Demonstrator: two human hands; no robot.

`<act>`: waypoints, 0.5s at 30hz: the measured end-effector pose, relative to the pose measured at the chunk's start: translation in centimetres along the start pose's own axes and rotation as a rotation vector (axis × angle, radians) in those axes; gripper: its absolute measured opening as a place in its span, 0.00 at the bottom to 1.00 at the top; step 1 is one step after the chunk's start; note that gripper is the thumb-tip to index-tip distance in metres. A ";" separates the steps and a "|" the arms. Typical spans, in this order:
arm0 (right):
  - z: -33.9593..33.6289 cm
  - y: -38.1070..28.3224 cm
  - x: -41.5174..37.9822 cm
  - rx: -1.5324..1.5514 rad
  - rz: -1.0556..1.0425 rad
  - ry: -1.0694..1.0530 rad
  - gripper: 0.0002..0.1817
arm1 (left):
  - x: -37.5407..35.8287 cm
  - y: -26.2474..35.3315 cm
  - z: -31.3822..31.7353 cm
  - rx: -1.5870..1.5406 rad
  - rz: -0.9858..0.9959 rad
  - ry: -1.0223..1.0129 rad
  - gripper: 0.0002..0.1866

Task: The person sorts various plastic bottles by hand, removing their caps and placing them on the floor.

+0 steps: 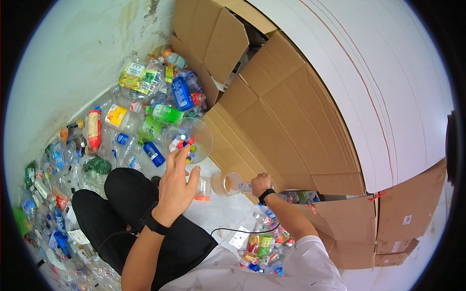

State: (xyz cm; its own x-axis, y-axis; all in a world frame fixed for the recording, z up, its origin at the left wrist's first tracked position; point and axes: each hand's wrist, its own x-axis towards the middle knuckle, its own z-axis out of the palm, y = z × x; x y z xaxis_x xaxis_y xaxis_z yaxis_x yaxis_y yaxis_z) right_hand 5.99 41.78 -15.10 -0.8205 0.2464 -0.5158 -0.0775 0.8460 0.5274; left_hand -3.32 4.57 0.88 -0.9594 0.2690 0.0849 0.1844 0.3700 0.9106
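My left hand (pixel 175 186) is raised with its fingers apart and nothing in it, just in front of a clear round tub (pixel 203 138) that holds several coloured bottle caps (pixel 181 141). Over on the right, my right hand (pixel 261 184) is wrapped round a small clear bottle (pixel 245 187), whose neck points left at the mouth of a clear container (pixel 227 184) with yellowish liquid. Between my hands stands a clear jar (pixel 203 188) with an orange rim.
A large heap of plastic bottles (pixel 119 119) lies along the left wall. Cardboard sheets (pixel 296 111) stand in front and to the right. More bottles (pixel 264 245) lie beside me at the lower right. A black cable (pixel 242 229) crosses near my shirt.
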 end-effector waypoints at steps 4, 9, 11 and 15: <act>-0.1 -0.2 0.0 -0.017 0.006 0.005 0.13 | -0.1 -0.1 -0.1 0.001 -0.015 0.002 0.29; 0.0 -0.1 0.2 0.012 0.003 0.007 0.13 | -0.1 0.0 -0.2 0.000 -0.026 -0.002 0.28; 0.1 -0.1 0.2 0.013 0.008 0.008 0.13 | -0.1 0.0 -0.2 -0.002 -0.033 -0.004 0.28; 0.4 -0.1 0.1 0.024 0.028 0.002 0.14 | -0.2 0.1 -0.1 0.005 -0.041 -0.012 0.28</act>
State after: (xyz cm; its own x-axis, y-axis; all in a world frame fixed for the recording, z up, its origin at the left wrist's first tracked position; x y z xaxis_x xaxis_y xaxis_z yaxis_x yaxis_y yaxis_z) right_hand 6.18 41.96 -15.45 -0.8231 0.2690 -0.5001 -0.0411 0.8501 0.5250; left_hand -3.14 4.43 1.01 -0.9634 0.2645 0.0428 0.1462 0.3850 0.9113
